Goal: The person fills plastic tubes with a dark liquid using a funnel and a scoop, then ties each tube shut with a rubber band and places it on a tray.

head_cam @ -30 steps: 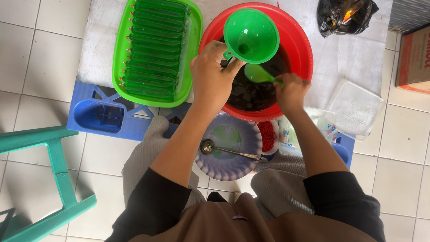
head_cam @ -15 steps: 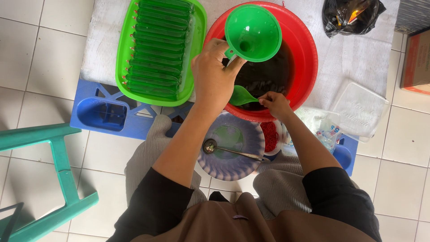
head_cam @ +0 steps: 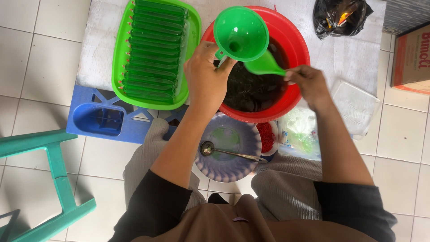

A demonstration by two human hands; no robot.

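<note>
The left hand (head_cam: pixel 207 74) grips a bright green plastic funnel (head_cam: pixel 240 33); just to its right, the right hand (head_cam: pixel 309 85) pinches a green plastic scoop (head_cam: pixel 265 65), bowl pointing toward the funnel.

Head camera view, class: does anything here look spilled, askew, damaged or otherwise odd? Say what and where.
Nothing stands out. The left hand holds the green funnel over the red basin of dark liquid, and the right hand lifts a green scoop beside it. Filled green tubes lie in neat rows in the green tray. No spill shows.
</note>
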